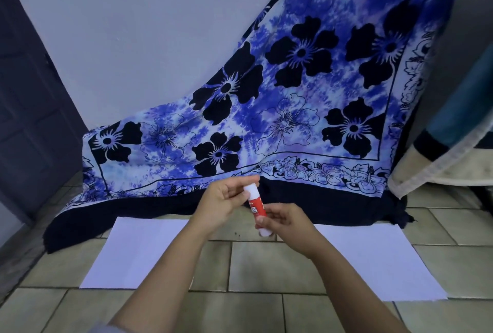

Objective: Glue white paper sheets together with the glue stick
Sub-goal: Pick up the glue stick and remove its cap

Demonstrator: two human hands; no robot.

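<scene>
A red glue stick (256,207) with a white cap and white base is held up above the floor between both hands. My left hand (222,203) pinches the white cap at its upper end. My right hand (286,222) grips the lower part of the tube, fingers curled round it. Two white paper sheets lie flat on the tiled floor below: one sheet (138,252) to the left, the other sheet (373,263) to the right, with a gap of bare tile between them.
A blue floral cloth (293,98) drapes over something against the wall behind the sheets, its dark hem reaching the floor tiles (256,266). A dark door (29,108) stands at the left. A folded blanket (448,146) hangs at the right.
</scene>
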